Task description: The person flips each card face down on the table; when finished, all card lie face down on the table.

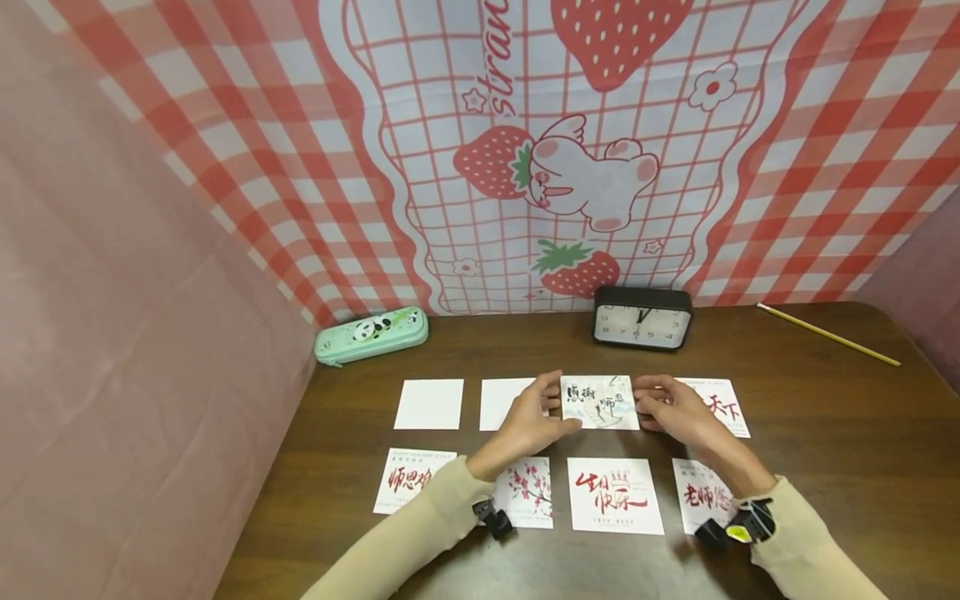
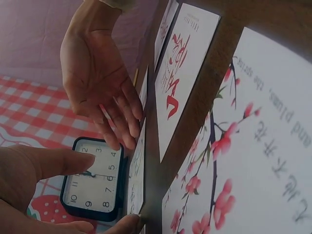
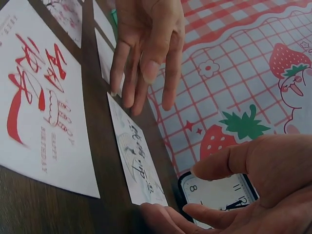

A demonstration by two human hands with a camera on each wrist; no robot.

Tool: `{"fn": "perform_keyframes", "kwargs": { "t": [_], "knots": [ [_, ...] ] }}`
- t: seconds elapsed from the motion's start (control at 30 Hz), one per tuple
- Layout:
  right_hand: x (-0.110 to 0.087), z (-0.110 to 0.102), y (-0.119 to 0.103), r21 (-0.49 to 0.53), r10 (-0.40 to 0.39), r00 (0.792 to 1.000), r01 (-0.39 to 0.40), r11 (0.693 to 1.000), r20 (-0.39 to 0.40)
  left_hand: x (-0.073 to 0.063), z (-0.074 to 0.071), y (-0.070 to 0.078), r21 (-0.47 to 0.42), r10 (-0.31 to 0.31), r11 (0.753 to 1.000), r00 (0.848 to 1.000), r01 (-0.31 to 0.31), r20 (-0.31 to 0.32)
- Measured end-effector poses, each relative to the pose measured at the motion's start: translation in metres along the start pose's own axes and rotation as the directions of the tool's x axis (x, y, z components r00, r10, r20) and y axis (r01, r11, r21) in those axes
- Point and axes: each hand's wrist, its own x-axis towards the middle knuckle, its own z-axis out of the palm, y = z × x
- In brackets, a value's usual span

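Observation:
A white card with black brush lettering and a pale landscape (image 1: 600, 403) lies flat on the table in the back row. My left hand (image 1: 530, 417) is at its left edge, thumb and fingers spread apart, with fingertips touching or nearly touching the edge. On the opposite side my right hand (image 1: 678, 408) has its fingertips by the card's right edge, and it partly covers a red-lettered card (image 1: 726, 407). In the right wrist view, the lettered card (image 3: 136, 156) lies between the two hands. Neither hand curls round anything.
Blank white cards (image 1: 429, 404) lie to the left. The front row has a red-lettered card (image 1: 615, 496), a plum-blossom card (image 1: 528, 492) and others, partly under the forearms. Behind stand a black clock (image 1: 642, 318) and a green pencil case (image 1: 372, 333); a yellow pencil (image 1: 828, 335) lies right.

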Motion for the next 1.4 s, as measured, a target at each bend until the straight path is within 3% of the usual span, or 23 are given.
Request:
{"fn": "perform_keyframes", "kwargs": {
  "t": [0.27,0.67,1.07,1.4],
  "knots": [
    [-0.004,0.005,-0.002,0.022,0.009,1.000,-0.009,1.000,0.027,-0.002,0.002,0.001,-0.011,-0.004,1.000,1.000,0.005,0.023],
    [-0.006,0.014,0.000,0.111,0.049,0.999,-0.046,0.993,-0.025,-0.003,0.002,0.003,-0.020,0.000,1.000,1.000,0.001,0.019],
    [-0.005,0.009,0.004,0.279,0.045,0.997,-0.027,0.960,-0.058,-0.007,0.004,0.005,0.047,0.029,0.998,0.999,-0.031,0.043],
    [-0.003,0.006,-0.001,0.294,0.016,0.999,-0.003,0.956,-0.040,-0.002,0.009,0.008,0.117,0.007,0.993,0.999,-0.011,0.036]
  ]
}}
